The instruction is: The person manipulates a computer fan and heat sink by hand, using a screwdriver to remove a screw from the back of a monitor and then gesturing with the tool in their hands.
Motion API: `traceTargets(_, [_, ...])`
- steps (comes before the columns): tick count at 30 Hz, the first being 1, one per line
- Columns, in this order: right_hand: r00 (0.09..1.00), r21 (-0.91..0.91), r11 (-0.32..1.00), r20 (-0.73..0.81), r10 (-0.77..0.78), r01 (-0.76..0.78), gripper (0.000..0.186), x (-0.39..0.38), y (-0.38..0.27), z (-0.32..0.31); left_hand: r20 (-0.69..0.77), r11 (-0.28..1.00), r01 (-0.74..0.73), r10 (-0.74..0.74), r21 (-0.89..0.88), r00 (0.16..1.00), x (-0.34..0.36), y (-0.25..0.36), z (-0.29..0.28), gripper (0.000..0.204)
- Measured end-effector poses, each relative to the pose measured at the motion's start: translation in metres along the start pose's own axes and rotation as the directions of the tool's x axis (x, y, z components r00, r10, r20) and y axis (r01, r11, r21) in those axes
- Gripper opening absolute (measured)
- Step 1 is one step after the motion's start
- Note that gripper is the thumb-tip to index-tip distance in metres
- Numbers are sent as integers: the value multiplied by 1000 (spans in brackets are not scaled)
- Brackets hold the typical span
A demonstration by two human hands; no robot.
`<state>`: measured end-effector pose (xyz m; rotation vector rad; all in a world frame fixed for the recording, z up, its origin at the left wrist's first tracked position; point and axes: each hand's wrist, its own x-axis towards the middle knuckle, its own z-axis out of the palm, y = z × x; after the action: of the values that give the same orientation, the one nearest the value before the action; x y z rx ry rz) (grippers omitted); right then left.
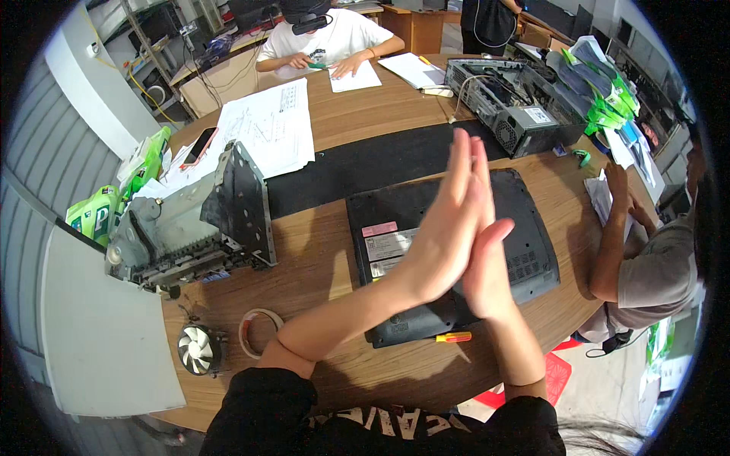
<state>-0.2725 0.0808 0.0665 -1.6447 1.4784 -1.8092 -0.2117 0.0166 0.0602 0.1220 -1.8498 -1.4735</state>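
My left hand (443, 228) and my right hand (487, 280) are pressed flat together, palm to palm, fingers straight and pointing away from me. Neither holds anything. They hover above a black laptop (528, 247) lying upside down on the wooden table (319, 258), with labels on its underside. A small screwdriver with an orange and yellow handle (454, 337) lies at the laptop's near edge, just under my right wrist. My forearms hide the laptop's near middle part.
A bare metal computer chassis (190, 220) stands at the left, with a cooling fan (198, 349) and a tape roll (245, 334) in front of it. An open computer case (509, 102) and papers (266, 125) lie farther back. One person (646, 266) sits at the right, another (327, 38) across the table.
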Motion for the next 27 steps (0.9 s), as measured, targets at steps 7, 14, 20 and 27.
traceTargets(7, [964,53,995,249,-96,86,88,-20,3,8,-142,994,41,-55,-97,988,17,-11,-28,71])
traceTargets(14, [995,80,997,96,-2,-6,85,1,18,-9,30,963,124,-120,-239,992,6,-11,-6,71])
traceTargets(20, [994,-51,995,-69,80,-83,88,16,28,-30,136,986,15,8,-166,991,-8,1,18,66])
traceTargets(27, [990,-93,988,-80,117,-125,92,19,32,-36,224,987,42,-7,-152,975,-11,5,15,66])
